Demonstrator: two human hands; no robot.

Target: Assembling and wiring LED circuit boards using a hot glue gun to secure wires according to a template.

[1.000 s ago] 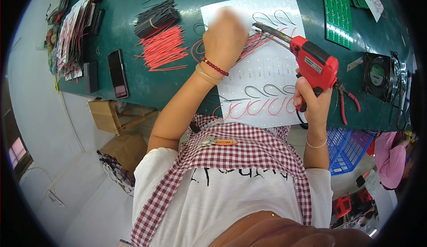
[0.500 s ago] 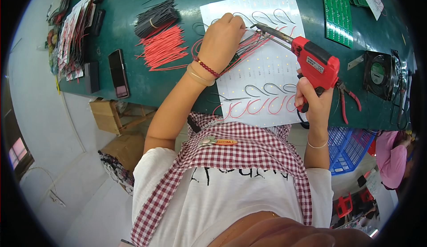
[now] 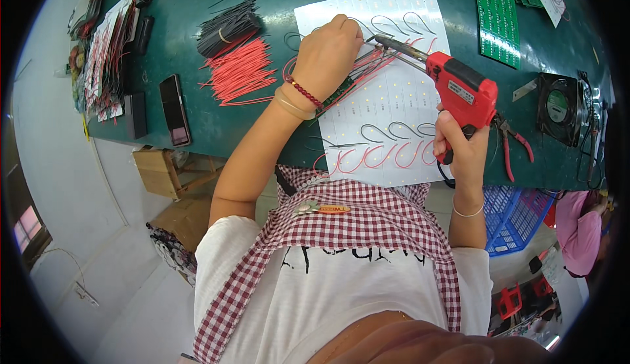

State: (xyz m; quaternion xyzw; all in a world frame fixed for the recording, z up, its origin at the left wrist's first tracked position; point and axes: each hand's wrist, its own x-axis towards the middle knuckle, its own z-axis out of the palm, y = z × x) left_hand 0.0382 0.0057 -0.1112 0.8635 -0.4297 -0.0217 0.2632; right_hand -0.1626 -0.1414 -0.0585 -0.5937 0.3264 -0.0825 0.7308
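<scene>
My right hand (image 3: 464, 144) is wrapped round the handle of a red and black soldering gun (image 3: 462, 88). Its metal tip points left and sits just beside my left fingertips, over the white circuit board sheet (image 3: 380, 105). With thumb and fingers pinched together, my left hand (image 3: 330, 52) grips a thin wire near that tip; the fingertips are partly hidden. Red and black wires (image 3: 371, 69) run slantwise across the sheet by this hand. Curved black wires (image 3: 380, 131) and red wires (image 3: 374, 157) stand along the sheet's near edge, with more loops along its far edge.
Left of the sheet lie bundles of black wires (image 3: 230, 26) and red wires (image 3: 241, 72), then a phone (image 3: 174, 109). Red-handled pliers (image 3: 508, 147), a black fan (image 3: 559, 109) and green circuit boards (image 3: 499, 20) are on the right. A blue crate (image 3: 518, 220) stands below the table edge.
My left hand has shifted slightly up, its pinch kept. The soldering gun and my right hand have edged a little to the left.
</scene>
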